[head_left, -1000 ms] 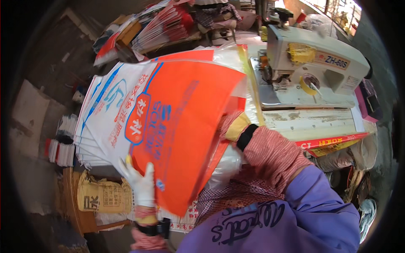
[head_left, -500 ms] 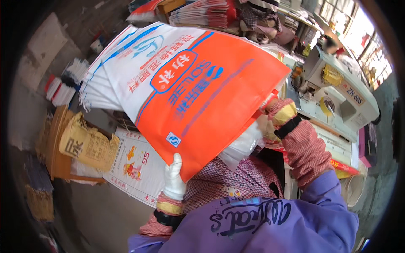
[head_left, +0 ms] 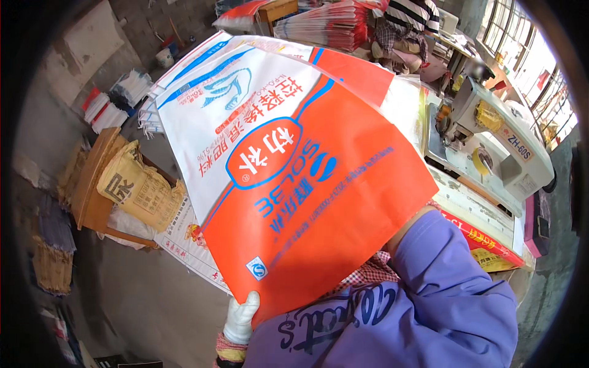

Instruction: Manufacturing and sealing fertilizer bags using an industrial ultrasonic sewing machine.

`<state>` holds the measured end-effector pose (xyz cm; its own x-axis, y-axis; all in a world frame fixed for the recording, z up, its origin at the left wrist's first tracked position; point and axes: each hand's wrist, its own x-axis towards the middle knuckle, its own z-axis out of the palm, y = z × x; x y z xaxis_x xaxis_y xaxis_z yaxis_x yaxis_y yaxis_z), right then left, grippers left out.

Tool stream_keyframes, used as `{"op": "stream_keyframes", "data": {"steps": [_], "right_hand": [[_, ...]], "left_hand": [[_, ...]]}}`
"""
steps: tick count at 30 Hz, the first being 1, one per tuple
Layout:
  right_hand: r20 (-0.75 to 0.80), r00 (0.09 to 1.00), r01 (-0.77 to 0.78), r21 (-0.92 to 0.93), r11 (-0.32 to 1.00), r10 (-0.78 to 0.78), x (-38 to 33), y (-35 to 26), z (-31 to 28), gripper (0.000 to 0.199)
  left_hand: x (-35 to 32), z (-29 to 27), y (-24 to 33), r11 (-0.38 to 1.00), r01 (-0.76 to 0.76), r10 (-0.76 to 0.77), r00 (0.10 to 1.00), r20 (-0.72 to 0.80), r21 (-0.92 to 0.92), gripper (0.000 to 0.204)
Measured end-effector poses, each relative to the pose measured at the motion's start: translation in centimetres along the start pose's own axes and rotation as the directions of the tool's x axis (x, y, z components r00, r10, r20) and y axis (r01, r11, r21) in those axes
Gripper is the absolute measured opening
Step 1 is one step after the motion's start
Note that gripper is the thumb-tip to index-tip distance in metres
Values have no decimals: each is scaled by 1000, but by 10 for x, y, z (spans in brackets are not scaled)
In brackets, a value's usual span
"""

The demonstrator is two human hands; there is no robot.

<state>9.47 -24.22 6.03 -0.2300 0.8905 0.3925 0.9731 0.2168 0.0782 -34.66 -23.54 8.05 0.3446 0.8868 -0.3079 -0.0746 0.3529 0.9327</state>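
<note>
A large woven sack, white at its far end and orange-red toward me, spreads flat and slightly bowed across the middle of the view. Its near left corner is pinched in my left hand, which wears a white glove, thumb on top. My right arm in a purple sleeve reaches to the sack's near right edge. The right hand itself is hidden by the sack, so I cannot tell whether it is inside or underneath. Beyond the held sack lies another sack with the same red and white colours.
To the right stands a sewing machine on its table. A wooden stool with a yellow sack over it is at left. Sack bundles lie at the back, near a seated person in striped clothing.
The sack's near edge has come closer to me, and its printed face lies flatter. My left hand moved nearer with its corner. My right hand has gone out of sight behind the sack.
</note>
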Motion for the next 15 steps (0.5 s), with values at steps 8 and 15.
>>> {"op": "stream_keyframes", "data": {"steps": [8, 15], "right_hand": [[87, 991, 94, 41, 995, -97, 43, -26, -34, 33], [-1, 932, 97, 964, 247, -363, 100, 1, -131, 14]], "left_hand": [[49, -15, -10, 994, -22, 18, 999, -39, -106, 54], [94, -12, 15, 975, -133, 116, 988, -104, -177, 53]]}}
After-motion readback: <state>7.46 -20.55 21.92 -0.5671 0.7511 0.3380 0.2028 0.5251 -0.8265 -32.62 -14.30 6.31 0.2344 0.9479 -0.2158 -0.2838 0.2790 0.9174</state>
